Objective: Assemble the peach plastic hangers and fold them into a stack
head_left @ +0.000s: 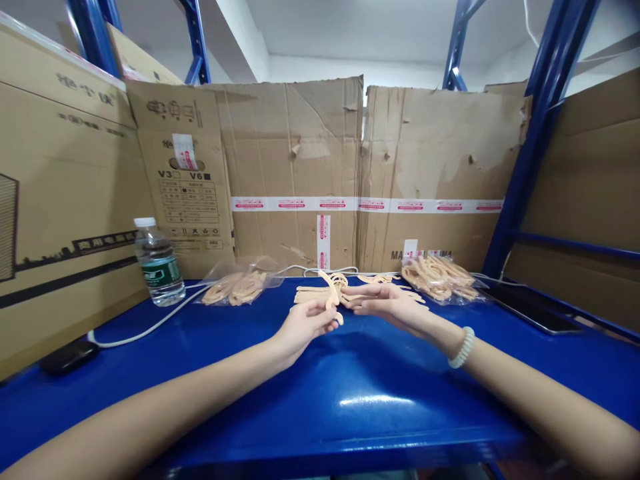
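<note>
Beige rubbery strip, flat, hooked top | long axis near upright, top leaning left | left hand closed on lower end | right hand loosely open, fingertips touching it | similar strips just beyond both hands, glossy blue counter.

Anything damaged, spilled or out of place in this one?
Only the cardboard backing: its surface is torn and peeled in patches, edges ragged. The left hand pinches a beige strip; the bagged strips and water bottle sit tidy.

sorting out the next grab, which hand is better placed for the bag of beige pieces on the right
Right, likely: the right hand sits nearer that bag, while the left hand pinches a beige piece.
</note>
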`<state>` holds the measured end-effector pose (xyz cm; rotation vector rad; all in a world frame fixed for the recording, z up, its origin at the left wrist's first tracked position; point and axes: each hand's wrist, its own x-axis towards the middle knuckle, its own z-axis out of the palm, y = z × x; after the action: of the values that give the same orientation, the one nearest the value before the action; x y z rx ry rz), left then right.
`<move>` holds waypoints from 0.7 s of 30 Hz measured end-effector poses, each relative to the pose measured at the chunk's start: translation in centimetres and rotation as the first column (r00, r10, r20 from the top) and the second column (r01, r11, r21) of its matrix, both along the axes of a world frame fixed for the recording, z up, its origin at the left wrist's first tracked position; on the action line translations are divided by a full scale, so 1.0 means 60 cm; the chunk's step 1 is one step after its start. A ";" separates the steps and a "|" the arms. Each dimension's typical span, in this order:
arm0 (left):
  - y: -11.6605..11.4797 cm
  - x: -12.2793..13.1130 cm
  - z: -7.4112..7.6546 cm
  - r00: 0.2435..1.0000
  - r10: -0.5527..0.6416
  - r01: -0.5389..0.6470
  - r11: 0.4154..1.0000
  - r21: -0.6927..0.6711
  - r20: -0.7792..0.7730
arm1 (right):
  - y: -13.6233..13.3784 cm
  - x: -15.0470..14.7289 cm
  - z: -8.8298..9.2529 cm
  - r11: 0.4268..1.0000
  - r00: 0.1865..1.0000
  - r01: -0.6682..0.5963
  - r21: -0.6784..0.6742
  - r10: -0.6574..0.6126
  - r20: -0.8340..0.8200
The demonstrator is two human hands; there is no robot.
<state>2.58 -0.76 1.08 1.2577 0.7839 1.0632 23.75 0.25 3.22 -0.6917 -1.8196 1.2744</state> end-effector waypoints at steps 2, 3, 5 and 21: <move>0.007 -0.004 0.010 0.999 0.032 -0.032 0.999 0.033 0.005 | 0.015 0.015 0.001 0.969 0.971 0.140 0.204 -0.175 0.161; 0.011 -0.008 0.014 0.999 0.050 -0.050 0.997 0.057 0.000 | 0.022 0.022 -0.001 0.917 0.923 0.188 0.351 -0.288 0.257; 0.019 -0.017 0.016 0.996 0.080 -0.078 0.992 0.100 -0.024 | 0.033 0.032 -0.008 0.779 0.769 0.185 0.599 -0.494 0.405; 0.064 -0.083 -0.015 0.991 0.136 -0.134 0.988 0.082 -0.018 | 0.043 0.022 -0.052 0.658 0.506 0.096 0.747 -0.679 0.532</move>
<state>-2.38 3.08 0.20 1.3015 0.8606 1.2015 25.04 2.86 0.08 -1.3223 -2.3502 -0.1462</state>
